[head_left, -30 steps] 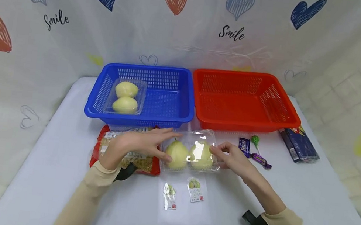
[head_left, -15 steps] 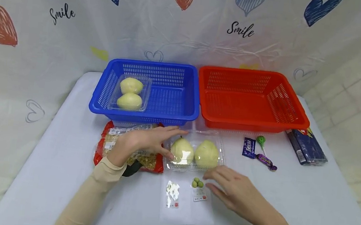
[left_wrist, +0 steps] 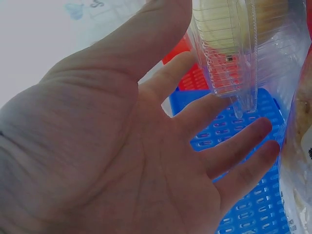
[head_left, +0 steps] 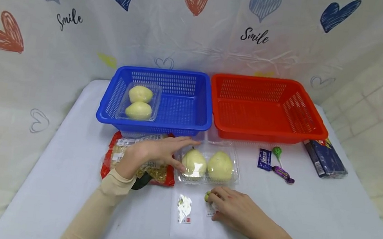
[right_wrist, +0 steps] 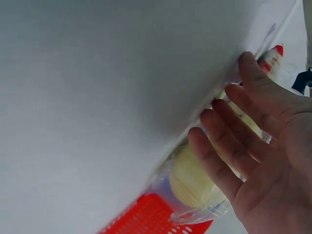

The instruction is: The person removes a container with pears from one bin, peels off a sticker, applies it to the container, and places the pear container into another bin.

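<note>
- Head view: left hand [head_left: 153, 152] w/ fingers straight, spread wide, touching left end of pear box [head_left: 209, 165], just in front of blue basket [head_left: 155, 121].
- Right hand [head_left: 236, 211] flat, fingers relaxed, resting on plastic bag [head_left: 198, 217] just in front of pear box.

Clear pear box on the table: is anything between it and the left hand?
Nothing visible. The left hand lies open at the left end of the clear pear box, thumb against its near corner and fingers along its far edge. The noodle packet lies under the hand, not between them.
</note>
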`<state>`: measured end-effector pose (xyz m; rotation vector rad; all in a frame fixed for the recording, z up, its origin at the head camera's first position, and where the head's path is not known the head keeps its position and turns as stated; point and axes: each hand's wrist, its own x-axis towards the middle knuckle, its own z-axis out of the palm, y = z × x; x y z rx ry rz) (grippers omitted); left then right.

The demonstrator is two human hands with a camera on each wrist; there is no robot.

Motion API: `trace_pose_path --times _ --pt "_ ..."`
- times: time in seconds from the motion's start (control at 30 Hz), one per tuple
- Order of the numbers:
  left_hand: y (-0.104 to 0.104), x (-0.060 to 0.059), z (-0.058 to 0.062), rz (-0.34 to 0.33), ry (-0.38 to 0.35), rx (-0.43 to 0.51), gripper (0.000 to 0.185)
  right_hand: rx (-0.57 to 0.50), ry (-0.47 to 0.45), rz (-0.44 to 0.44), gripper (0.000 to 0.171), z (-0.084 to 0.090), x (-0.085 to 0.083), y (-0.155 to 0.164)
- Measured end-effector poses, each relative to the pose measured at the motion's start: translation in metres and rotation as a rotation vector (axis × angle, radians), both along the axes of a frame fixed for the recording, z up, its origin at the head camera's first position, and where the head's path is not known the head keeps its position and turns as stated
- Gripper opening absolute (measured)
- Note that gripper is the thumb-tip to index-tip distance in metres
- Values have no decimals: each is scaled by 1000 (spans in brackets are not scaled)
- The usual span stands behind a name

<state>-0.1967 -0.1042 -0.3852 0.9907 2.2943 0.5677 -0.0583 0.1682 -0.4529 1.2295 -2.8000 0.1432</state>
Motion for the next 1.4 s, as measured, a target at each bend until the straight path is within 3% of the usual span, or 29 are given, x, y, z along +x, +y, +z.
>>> trace_pose_path --times 0.2,0.33,0.43,0.53,0.63,0.73,0.83,0.97,1.1,1.2,1.3,1.4 --pt "-1 -1 1 -17 25 14 90 4 5 18 24 6 -3 -4" --pt "-1 1 2 0 16 6 90 -58 1 17 16 8 -4 -3" --pt "1 3 2 15 9 -19 90 -131 -27 -8 17 15 -4 0" --pt "4 3 3 24 10 -48 90 -240 -112 -19 19 29 -2 5" --pt "4 3 4 28 11 -55 90 -365 -124 17 14 47 -4 10" --pt "3 3 4 29 7 -45 90 -416 13 48 14 64 -18 14" --pt "3 4 3 28 2 -27 90 -377 186 43 15 76 -42 15" --pt "2 4 -1 30 -2 -2 89 -243 243 73 24 72 -75 8" --pt "6 7 -5 36 -10 17 88 -109 159 122 19 57 -86 3" --pt "7 8 -3 37 -1 12 89 -56 -15 87 12 58 -88 1" --pt "6 6 0 33 21 -15 90 -72 -176 28 15 65 -95 -4" --pt "4 4 3 30 40 -38 90 -95 -231 3 26 67 -103 -8"
